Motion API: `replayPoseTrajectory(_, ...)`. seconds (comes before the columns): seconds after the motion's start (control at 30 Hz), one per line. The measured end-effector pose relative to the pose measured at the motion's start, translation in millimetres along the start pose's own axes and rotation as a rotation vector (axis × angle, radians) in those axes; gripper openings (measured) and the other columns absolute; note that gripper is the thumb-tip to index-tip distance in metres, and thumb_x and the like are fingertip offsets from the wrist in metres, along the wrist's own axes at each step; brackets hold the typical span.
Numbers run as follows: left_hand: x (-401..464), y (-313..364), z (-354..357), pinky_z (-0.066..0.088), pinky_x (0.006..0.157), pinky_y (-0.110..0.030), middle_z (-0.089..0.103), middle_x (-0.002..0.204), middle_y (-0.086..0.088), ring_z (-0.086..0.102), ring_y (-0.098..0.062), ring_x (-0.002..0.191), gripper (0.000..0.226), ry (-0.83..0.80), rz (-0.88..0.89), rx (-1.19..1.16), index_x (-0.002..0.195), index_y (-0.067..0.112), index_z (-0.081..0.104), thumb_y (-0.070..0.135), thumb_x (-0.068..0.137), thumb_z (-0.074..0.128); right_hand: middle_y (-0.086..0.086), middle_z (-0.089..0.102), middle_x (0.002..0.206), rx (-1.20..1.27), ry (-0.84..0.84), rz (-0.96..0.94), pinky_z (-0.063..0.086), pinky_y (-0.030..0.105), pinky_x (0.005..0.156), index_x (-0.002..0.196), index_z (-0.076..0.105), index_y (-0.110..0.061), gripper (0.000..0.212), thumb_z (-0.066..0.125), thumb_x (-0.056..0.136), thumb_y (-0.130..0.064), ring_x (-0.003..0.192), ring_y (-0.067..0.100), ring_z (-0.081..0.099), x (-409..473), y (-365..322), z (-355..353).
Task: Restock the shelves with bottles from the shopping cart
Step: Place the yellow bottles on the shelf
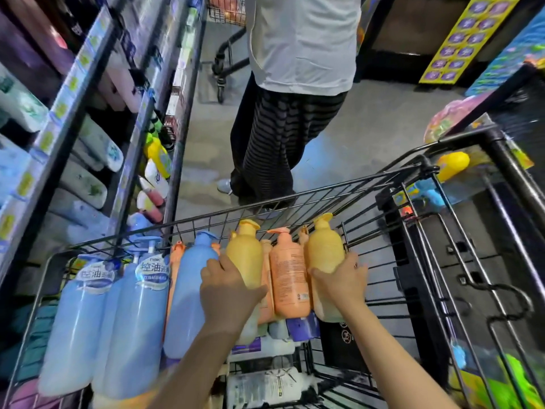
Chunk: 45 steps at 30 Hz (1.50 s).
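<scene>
Hands (230,286) (343,277) extended into cart (368,184), each gripping yellow bottle (246,255) (324,249).

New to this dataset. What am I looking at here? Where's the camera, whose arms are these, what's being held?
There is no robot. One wide-angle camera sits on a person's head, looking forward and down, so the two bare arms coming in from the bottom are the wearer's own. The left hand grips a yellow pump bottle and the right hand grips a second yellow pump bottle, both standing in a black wire shopping cart. Between them stands an orange bottle; to the left are blue bottles. The store shelves to be restocked run along the left. Another person stands in the aisle ahead.
</scene>
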<state>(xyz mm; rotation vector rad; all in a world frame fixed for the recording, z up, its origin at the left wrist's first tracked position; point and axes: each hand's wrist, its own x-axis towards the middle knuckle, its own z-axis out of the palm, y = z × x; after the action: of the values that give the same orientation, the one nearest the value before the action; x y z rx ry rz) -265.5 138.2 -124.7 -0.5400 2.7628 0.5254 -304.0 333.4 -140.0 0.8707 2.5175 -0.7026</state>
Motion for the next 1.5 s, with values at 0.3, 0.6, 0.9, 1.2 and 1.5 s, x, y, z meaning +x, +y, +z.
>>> replayPoseTrajectory(0.3,-1,6,7,0.046,0.072,-0.034,0.047,0.126,-0.011,0.058,-0.030,0.102,0.112,-0.113,-0.062,-0.051,0.148,0.008,0.007,0.049,0.070,0.075,0.008,0.060,0.102,0.166,-0.092,0.067,0.051,0.037,0.070,0.114,0.045,-0.006,0.073,0.080,0.067,-0.049,0.085,0.023,0.058,-7,6,1)
replayPoseTrajectory(0.6,-20,-2,-28,0.051,0.081,-0.039,0.064,0.109,-0.008,0.062,-0.026,0.099,0.088,-0.392,-0.088,-0.478,0.117,0.011,0.052,0.061,0.049,0.078,0.009,0.068,0.092,0.532,-0.210,0.145,0.055,0.029,0.058,0.108,0.058,-0.006,0.056,0.084,0.066,-0.032,0.078,0.022,0.067,-72,33,-32)
replayPoseTrajectory(0.9,-105,-11,-110,0.047,0.061,-0.026,0.067,0.092,0.010,0.065,-0.005,0.078,0.051,-0.242,0.022,-0.921,0.092,0.031,0.056,0.051,0.050,0.079,0.005,0.075,0.091,0.839,-0.261,-0.085,0.058,0.035,0.064,0.106,0.063,-0.016,0.051,0.083,0.063,-0.035,0.080,0.022,0.073,-177,62,-111)
replayPoseTrajectory(1.2,-221,-7,-159,0.054,0.065,-0.026,0.071,0.098,0.002,0.070,-0.010,0.081,0.081,0.087,0.033,-1.102,0.112,0.020,0.059,0.055,0.042,0.080,0.008,0.075,0.092,0.807,-0.406,-0.434,0.056,0.037,0.059,0.108,0.061,-0.017,0.076,0.080,0.043,-0.051,0.079,0.026,0.073,-209,77,-166)
replayPoseTrajectory(1.5,-384,-15,-114,0.045,0.050,-0.008,0.070,0.074,0.025,0.065,0.007,0.063,0.041,0.557,-0.219,-1.198,0.090,0.026,0.059,0.026,0.059,0.087,0.004,0.069,0.102,0.512,-0.693,-0.820,0.057,0.043,0.076,0.116,0.056,-0.024,0.083,0.074,0.041,-0.055,0.087,0.022,0.069,-249,107,-180)
